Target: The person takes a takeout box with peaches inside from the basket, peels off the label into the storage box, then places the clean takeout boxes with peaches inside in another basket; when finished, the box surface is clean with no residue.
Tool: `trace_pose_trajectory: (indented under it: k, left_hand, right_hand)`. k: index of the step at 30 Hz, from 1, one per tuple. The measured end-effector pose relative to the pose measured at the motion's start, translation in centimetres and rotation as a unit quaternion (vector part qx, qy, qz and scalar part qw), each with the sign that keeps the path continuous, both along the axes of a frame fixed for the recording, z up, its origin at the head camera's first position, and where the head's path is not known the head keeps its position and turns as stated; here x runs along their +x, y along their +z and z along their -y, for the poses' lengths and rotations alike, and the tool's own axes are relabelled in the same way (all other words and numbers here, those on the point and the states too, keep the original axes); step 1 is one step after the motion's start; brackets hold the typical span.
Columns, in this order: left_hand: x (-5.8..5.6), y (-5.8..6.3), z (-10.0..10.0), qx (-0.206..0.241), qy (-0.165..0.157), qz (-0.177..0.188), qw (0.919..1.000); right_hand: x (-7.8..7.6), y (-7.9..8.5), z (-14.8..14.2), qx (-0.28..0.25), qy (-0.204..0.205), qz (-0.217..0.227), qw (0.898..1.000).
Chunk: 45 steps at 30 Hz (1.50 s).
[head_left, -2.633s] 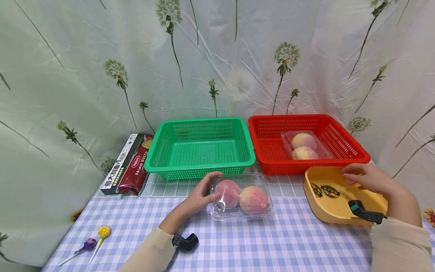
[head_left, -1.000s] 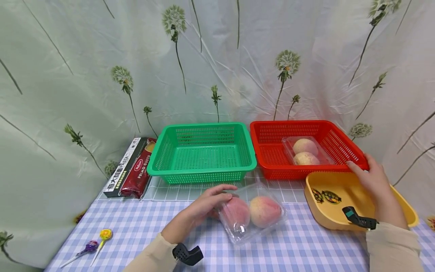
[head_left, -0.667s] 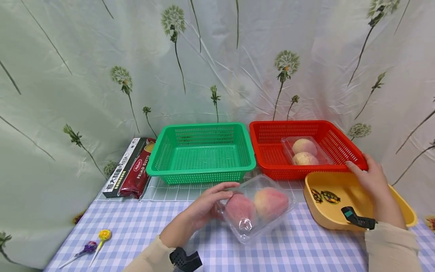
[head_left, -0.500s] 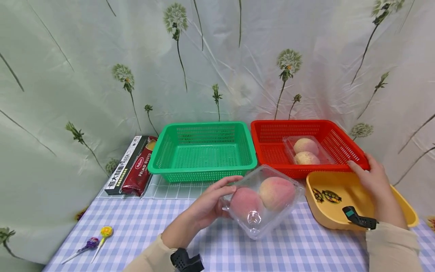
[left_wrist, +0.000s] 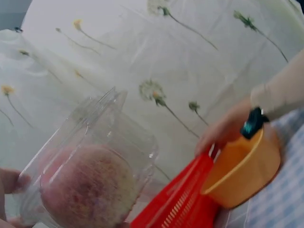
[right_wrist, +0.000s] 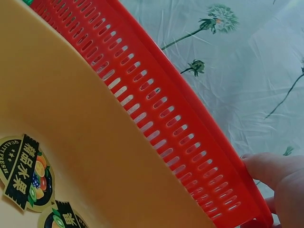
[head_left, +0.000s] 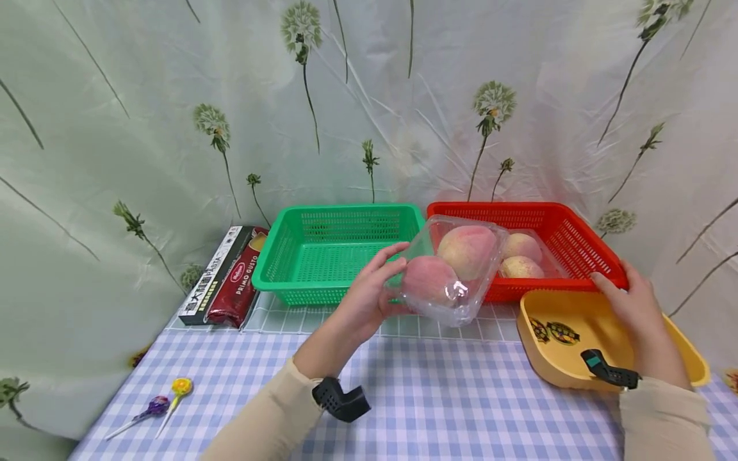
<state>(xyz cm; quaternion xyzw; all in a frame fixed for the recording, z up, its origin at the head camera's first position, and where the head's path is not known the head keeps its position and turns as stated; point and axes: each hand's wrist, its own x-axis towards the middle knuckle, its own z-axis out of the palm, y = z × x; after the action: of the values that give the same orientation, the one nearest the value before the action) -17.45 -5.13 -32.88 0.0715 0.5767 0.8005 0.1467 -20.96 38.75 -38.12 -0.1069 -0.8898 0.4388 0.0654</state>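
My left hand (head_left: 371,291) grips the left end of a clear plastic clamshell box (head_left: 455,269) holding two pink-and-yellow peaches. The box is raised and tilted, overlapping the front left of the red basket (head_left: 556,243) in the head view. In the left wrist view, one peach (left_wrist: 90,187) shows through the plastic. With thumb and fingers, my right hand (head_left: 631,301) holds the red basket's front right corner; the right wrist view shows the thumb (right_wrist: 268,166) at its rim. Inside that basket lies another clear box with two peaches (head_left: 521,257).
A green basket (head_left: 340,294) stands left of the red one. The yellow bin (head_left: 594,320) with fruit stickers sits in front of the red basket. Farther left are a pasta box (head_left: 210,282) and a red packet (head_left: 239,282). Two lollipops (head_left: 167,404) lie on the checked cloth at front left.
My left hand has lifted the peach box off the table, tilted it and carried it up towards the red basket. My right hand went from the yellow bin to the red basket's corner.
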Motion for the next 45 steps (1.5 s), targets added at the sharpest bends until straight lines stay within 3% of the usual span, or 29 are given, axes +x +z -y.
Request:
trace_pose_trajectory:
  k: [8,15,23,28,33,37,41,45]
  left_hand:
    - [-4.0,0.8,-3.5,-0.031,0.069,-0.004,0.9971]
    - [-7.3,1.1,-6.1,-0.049,0.108,0.004,0.9930]
    - [-9.6,0.5,-8.3,-0.115,0.173,-0.018,0.9780]
    - [-9.8,1.0,-9.6,-0.231,0.190,-0.071,0.9516]
    - [-9.6,1.6,-10.6,-0.350,0.172,-0.133,0.9112]
    - [-9.8,1.9,-11.2,-0.414,0.167,-0.152,0.8819]
    - [-10.1,2.0,-11.3,-0.447,0.163,-0.150,0.8668]
    - [-10.3,1.8,-11.3,-0.454,0.154,-0.144,0.8659]
  right_hand:
    - [0.4,-0.1,-0.2,-0.001,-0.008,0.002,1.000]
    - [0.3,-0.3,-0.4,0.011,-0.003,-0.004,1.000]
    - [-0.2,-0.4,-0.3,0.032,0.009,-0.011,0.999]
    - [-0.3,-0.2,-0.2,0.032,0.001,-0.002,0.999]
    - [-0.1,0.0,0.0,0.030,-0.005,0.002,1.000]
    - [-0.1,0.1,0.0,0.023,-0.008,0.006,1.000]
    - [-0.1,-0.1,-0.1,0.022,-0.006,0.002,1.000]
    - [-0.3,-0.2,0.0,0.021,-0.001,-0.005,1.000]
